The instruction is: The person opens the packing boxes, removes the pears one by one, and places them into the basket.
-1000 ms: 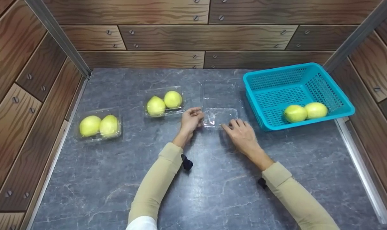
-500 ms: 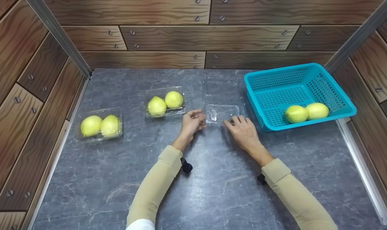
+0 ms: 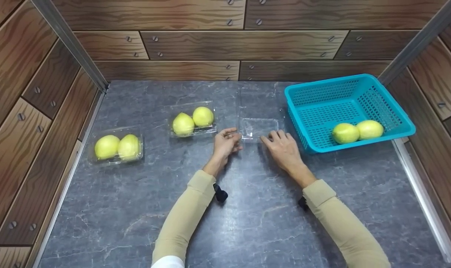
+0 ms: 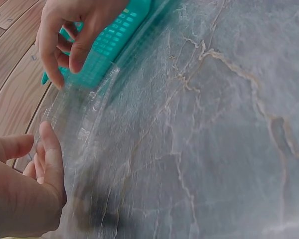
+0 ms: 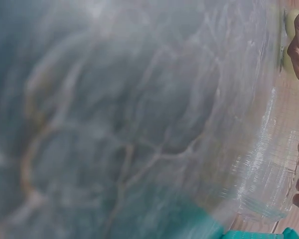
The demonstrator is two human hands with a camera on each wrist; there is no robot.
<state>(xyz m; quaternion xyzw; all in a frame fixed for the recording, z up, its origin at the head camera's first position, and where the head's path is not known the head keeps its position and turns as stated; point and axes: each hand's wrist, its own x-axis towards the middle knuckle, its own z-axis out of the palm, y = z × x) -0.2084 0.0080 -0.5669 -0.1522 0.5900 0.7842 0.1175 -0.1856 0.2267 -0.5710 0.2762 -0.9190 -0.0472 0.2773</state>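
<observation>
Far L on the surface (image 3: pixel 225 227), you had a clear plastic clamshell (image 3: pixel 115 162) w/ two yellow-green fruits (image 3: pixel 107 147) in it, side by side. Next along, a bit further back, stood a second filled clamshell (image 3: pixel 206 130), also holding a pair (image 3: pixel 203 117). Type of fruit was hard to pin down: lemon-like, approx.

Your L hand (image 3: pixel 224 144) came next, at the L edge of the empty clamshell (image 3: pixel 260 128). Its thumb and index were spread w/ a visible gap, the other fingers bent; touching or just beside the plastic, couldn't tell. That empty one was mid-surface, its near half between your hands, the other half apparently laid open behind it. Your R hand (image 3: pixel 283 149) was at its near R corner, thumb and fingers bent down and apart at the tips; whether the rim was pinched betw. them, couldn't tell.

Far R, the turquoise basket (image 3: pixel 297 125) held two loose fruits (image 3: pixel 345 133), touching, nr its front wall.

IMO the step in hand was positioning the open clamshell, filling not yet begun. Next move prob. called for steadying it lightly w/ the L, then a R reach into the basket for one fruit, w/o nudging the thin plastic.
</observation>
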